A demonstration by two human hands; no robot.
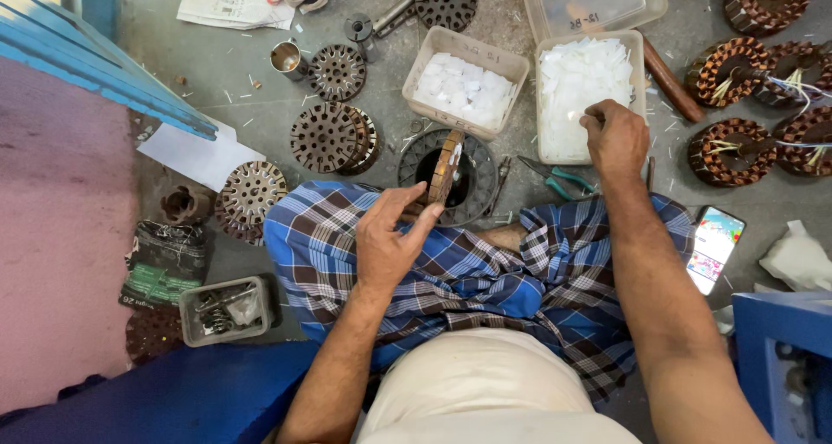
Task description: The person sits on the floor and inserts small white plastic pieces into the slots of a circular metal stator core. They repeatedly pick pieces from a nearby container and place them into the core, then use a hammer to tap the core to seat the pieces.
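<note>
At the bottom of the frame the person sits on the grey stone floor (260, 71) in a blue checked wrap (485, 271), both forearms reaching up the picture. The left hand (388, 240), in the lower centre, is bent at the wrist with fingers curled; thumb and fingertips pinch the lower edge of a round, rusty-brown slotted metal stator core (448, 165), held upright on edge over a black ring-shaped casing (481, 188) on the floor. The right arm stretches further, right of centre; the right hand (617, 136) is turned palm down with fingers bunched, dipping into a clear rectangular plastic tub of white paper slips (576, 93); whether it has gripped a slip I cannot tell. Green-handled pliers (559, 177) lie between the hands. Beside that tub, toward the centre, sits a second clear tub of white slips (464, 84). Copper-wound stators (737, 149) crowd the right edge.
</note>
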